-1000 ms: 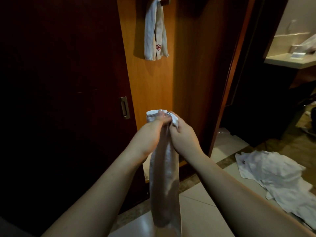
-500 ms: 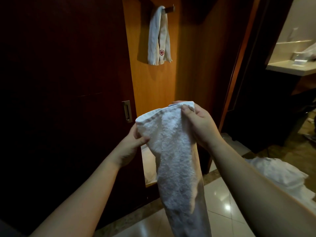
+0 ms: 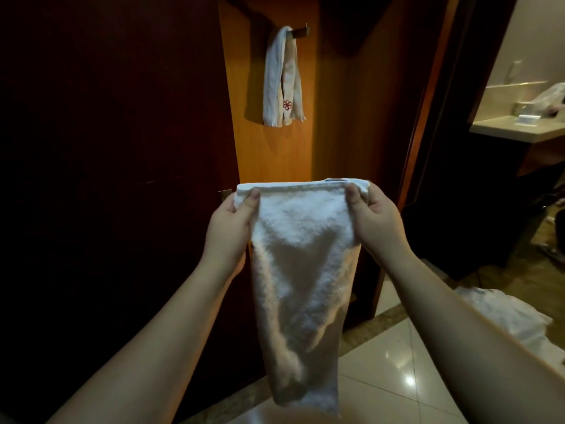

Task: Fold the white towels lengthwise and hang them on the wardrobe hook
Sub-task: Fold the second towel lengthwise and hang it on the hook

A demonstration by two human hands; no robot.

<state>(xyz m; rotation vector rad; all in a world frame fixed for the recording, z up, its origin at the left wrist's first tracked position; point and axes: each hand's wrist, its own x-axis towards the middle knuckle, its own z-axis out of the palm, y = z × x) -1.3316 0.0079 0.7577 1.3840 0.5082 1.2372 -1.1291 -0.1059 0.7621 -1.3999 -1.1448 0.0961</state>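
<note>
- White terry towel (image 3: 301, 270) hangs long axis vertical, top hem level, in front of the wardrobe panel (image 3: 269, 148).
- Left hand (image 3: 230, 223) pinches its top left corner; right hand (image 3: 374, 217) pinches the top right.
- Half a second ago the hands were closer and the top edge slanted; now it is spread wide and flat.
- Another folded towel (image 3: 282, 78) drapes over the hook (image 3: 299, 32) above.
- More white cloth (image 3: 504, 319) lies on the tiled floor (image 3: 388, 362).

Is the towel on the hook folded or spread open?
Folded. The hanging towel drapes over the hook as a narrow strip, both ends hanging side by side.
</note>
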